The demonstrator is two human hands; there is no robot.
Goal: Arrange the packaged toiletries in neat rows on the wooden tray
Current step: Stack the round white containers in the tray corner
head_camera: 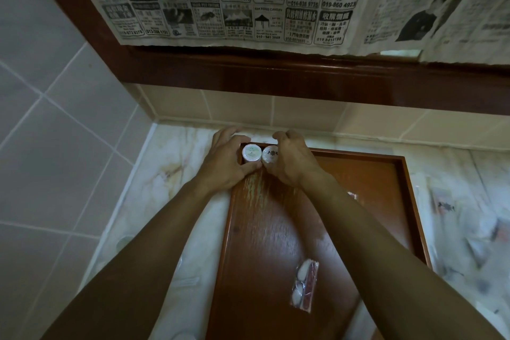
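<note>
A brown wooden tray lies on the marble counter. Two small white round bottles stand side by side in its far left corner. My left hand grips the left bottle, which has a pale green label on top. My right hand grips the right bottle, which has a dark print on its cap. A clear packet with white pads and a red strip lies on the tray near its front. Another small packet peeks out beside my right forearm.
Several wrapped packets lie blurred on the marble counter right of the tray. A tiled wall stands close on the left. A dark wooden frame covered with newspaper hangs above the back of the counter.
</note>
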